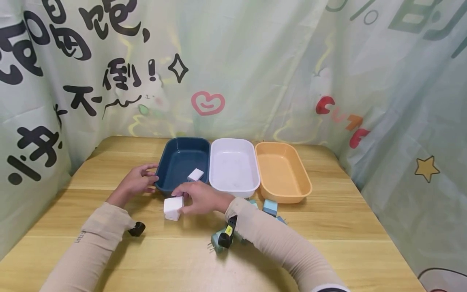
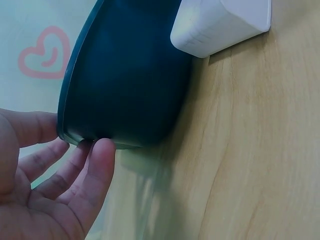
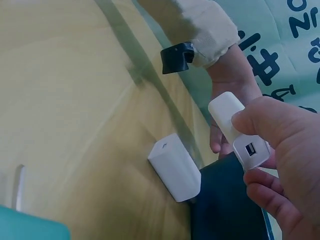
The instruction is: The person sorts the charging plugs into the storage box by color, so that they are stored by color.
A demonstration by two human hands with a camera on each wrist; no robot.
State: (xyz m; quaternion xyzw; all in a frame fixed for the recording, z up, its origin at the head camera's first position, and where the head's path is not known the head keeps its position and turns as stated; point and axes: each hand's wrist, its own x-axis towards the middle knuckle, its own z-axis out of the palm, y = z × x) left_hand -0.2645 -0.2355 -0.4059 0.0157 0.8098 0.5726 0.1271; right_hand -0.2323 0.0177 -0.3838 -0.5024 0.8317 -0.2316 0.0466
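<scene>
My right hand [image 1: 204, 198] pinches a white USB charger [image 3: 224, 114] between thumb and fingers, its port turned toward the palm. Beneath it, another white charger [image 3: 175, 170] lies on the table against the near end of the navy tray [image 1: 171, 160]; the left wrist view shows a white charger [image 2: 220, 30] there too. A small white block [image 1: 196, 174] appears within the navy tray's near end, partly behind my right hand. With loosely bent fingers, my left hand [image 1: 138, 180] touches the navy tray's outer left side and rim. Nothing else is in that hand.
Beside the navy tray stand a white tray [image 1: 233, 188] and an orange tray [image 1: 284, 198]. Teal and blue plugs, among them a blue block [image 1: 270, 207] and a pronged teal plug [image 1: 219, 240], lie near my right forearm. A printed curtain [image 1: 255, 73] hangs behind the table.
</scene>
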